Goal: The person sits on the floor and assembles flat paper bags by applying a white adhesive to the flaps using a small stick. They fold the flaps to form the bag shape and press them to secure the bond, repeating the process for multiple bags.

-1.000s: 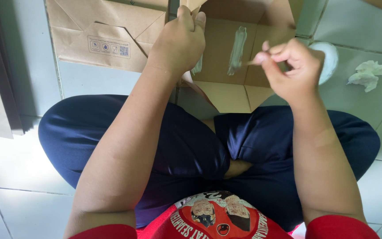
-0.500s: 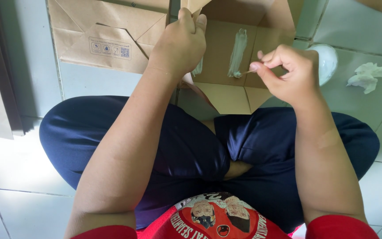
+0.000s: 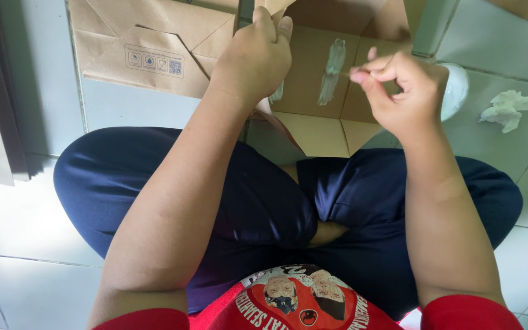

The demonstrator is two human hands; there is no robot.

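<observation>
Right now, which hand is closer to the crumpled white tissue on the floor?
The right hand. It is just left of the tissue in the picture; the left hand is much farther away, over the paper bag.

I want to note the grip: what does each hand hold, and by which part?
Left hand presses the brown paper bag fold. Right hand pinches a thin stick near its end.

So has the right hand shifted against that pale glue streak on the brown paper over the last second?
Yes. The right hand has slid left toward the glue streak; its pinched fingertips now sit beside the streak, where earlier they were clearly farther right.
</observation>
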